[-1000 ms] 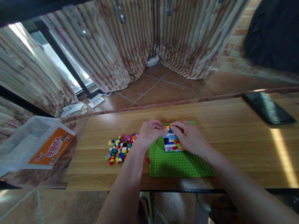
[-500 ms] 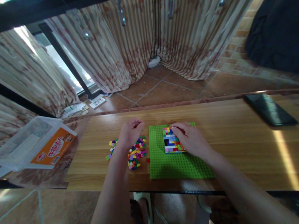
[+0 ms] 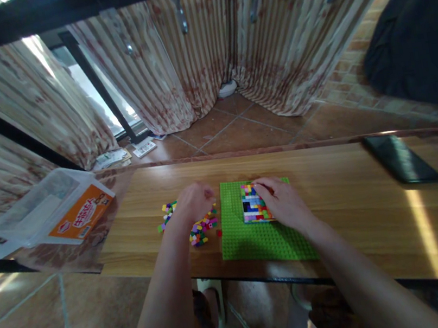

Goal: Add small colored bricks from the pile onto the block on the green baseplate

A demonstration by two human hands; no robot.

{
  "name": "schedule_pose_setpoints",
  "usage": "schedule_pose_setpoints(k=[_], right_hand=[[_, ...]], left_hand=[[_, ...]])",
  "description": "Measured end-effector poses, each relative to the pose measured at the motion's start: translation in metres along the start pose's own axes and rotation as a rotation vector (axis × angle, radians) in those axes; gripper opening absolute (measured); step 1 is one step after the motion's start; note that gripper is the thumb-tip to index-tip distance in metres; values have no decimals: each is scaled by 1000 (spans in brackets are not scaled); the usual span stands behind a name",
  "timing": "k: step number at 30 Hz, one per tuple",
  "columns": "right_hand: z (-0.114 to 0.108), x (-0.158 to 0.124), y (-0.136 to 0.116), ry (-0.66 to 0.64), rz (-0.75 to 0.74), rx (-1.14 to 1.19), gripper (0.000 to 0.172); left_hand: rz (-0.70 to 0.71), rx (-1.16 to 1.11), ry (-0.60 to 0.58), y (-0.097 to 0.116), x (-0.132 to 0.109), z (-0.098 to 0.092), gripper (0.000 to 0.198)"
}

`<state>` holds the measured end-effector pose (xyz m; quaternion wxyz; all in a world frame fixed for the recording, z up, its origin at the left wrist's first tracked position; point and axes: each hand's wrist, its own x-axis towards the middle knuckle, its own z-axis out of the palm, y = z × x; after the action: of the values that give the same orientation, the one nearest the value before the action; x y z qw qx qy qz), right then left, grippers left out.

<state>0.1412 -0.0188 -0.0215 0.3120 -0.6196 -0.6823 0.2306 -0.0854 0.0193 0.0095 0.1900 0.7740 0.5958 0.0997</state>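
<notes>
Over the heap of small coloured toy bricks (image 3: 199, 236) on the left hovers my left hand (image 3: 195, 202), fingers curled in; what they hold, if anything, is hidden. My right hand (image 3: 284, 198) rests at the right side of a small multicoloured brick panel (image 3: 255, 210), thumb and fingertips pinched at its upper edge. Whether a brick is between those fingertips cannot be made out. The panel lies on a green studded baseplate (image 3: 266, 244), its right part covered by my hand. A red brick (image 3: 219, 233) sits apart from the heap, beside the baseplate's left edge.
A clear plastic tub (image 3: 41, 212) with an orange label stands left of the wooden table (image 3: 347, 221). Towards the table's right end lies a dark phone-like slab (image 3: 401, 158). Striped curtains (image 3: 189, 75) hang behind the table.
My left hand has come down slightly over the heap and its fingers have curled in more. My right hand stays at the panel. The whole view has shifted a little.
</notes>
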Motion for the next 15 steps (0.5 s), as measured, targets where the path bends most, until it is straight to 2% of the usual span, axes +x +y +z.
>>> schedule_pose_setpoints(k=[9,12,15], right_hand=[[0,0,0,-10,5,-5,31],[0,0,0,5,0,-5,31],[-1,0,-1,1,-1,0,31]], left_hand=[[-103,149,90,14,-1,15,17],[-93,194,106,14,-1,16,19],[-45,107,100,12,0,15,21]])
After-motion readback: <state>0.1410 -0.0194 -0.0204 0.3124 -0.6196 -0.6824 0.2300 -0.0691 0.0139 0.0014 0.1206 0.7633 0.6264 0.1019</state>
